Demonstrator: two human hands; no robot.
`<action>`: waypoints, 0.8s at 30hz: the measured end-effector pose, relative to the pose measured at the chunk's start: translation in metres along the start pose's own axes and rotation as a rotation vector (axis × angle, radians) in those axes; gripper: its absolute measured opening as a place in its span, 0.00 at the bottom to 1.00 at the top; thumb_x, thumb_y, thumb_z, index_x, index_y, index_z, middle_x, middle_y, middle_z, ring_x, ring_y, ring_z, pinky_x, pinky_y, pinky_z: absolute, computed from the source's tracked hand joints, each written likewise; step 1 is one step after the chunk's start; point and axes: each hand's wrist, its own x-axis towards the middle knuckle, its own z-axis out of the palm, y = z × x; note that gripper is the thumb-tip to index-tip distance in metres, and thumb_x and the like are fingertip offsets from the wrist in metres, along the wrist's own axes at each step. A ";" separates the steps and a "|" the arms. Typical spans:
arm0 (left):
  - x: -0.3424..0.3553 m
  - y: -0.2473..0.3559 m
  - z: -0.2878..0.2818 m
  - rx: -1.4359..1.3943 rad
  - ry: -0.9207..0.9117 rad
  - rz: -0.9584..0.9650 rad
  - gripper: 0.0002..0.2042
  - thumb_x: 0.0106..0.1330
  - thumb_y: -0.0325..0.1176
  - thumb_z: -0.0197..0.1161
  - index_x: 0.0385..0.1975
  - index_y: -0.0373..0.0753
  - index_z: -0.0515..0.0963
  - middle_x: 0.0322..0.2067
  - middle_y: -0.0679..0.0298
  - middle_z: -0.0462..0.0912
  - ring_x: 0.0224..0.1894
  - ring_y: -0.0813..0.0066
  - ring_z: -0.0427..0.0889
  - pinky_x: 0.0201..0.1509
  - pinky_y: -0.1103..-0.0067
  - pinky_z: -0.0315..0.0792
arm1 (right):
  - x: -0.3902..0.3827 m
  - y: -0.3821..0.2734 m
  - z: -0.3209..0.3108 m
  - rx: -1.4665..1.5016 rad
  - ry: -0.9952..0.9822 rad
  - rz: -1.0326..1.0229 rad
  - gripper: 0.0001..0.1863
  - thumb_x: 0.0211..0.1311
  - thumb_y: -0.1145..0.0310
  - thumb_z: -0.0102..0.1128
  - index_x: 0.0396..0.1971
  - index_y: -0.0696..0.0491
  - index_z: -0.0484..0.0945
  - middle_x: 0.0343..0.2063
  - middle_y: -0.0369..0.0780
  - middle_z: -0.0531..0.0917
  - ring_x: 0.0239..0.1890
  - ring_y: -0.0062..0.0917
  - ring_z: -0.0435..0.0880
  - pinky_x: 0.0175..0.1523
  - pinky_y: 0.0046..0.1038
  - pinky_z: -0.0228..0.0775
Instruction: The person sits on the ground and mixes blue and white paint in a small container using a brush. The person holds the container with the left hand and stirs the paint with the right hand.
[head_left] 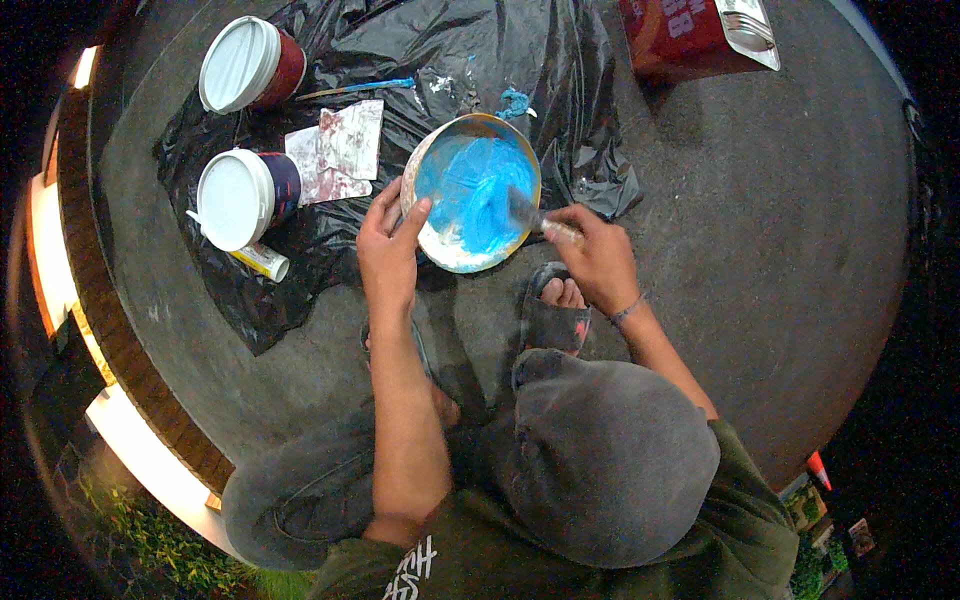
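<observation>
My left hand (392, 235) holds a round bowl (411, 178) by its left rim, with the thumb over the edge and the fingers along the outside. The bowl is tilted, and thick bright blue paint (478, 185) streaked with white coats its inside. In my right hand (597, 250) is a putty knife (563, 232) with a paint-smeared handle. Its grey blade, a little blurred, rests in the paint near the bowl's right side. My fingers are wrapped around the handle.
Black plastic sheeting (400, 38) covers the ground ahead. Two white-lidded tubs (237, 200), stained cards (350, 140), a blue-tipped stick (372, 88) and a yellow-white tube (262, 262) lie at left. A dark red metal can (680, 40) stands far right. My sandalled feet (556, 318) are below the bowl.
</observation>
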 end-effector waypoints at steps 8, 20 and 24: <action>0.000 0.000 0.000 -0.010 0.017 -0.005 0.29 0.68 0.29 0.69 0.66 0.29 0.68 0.59 0.49 0.79 0.57 0.66 0.82 0.59 0.74 0.77 | 0.002 0.006 0.001 -0.112 -0.125 0.070 0.15 0.65 0.57 0.66 0.44 0.51 0.84 0.27 0.50 0.86 0.32 0.44 0.88 0.37 0.40 0.78; -0.003 0.005 0.003 -0.020 0.033 -0.037 0.28 0.67 0.30 0.69 0.64 0.26 0.69 0.57 0.48 0.80 0.56 0.68 0.82 0.61 0.75 0.75 | 0.001 0.004 -0.001 -0.031 -0.001 0.027 0.17 0.65 0.53 0.64 0.44 0.49 0.84 0.28 0.49 0.87 0.33 0.47 0.88 0.39 0.44 0.78; 0.000 0.003 0.003 -0.020 0.032 0.015 0.27 0.67 0.30 0.70 0.63 0.25 0.71 0.56 0.48 0.82 0.55 0.69 0.82 0.61 0.76 0.73 | 0.004 0.005 -0.003 -0.002 -0.131 0.074 0.16 0.65 0.54 0.65 0.44 0.51 0.83 0.27 0.49 0.87 0.32 0.47 0.88 0.37 0.43 0.78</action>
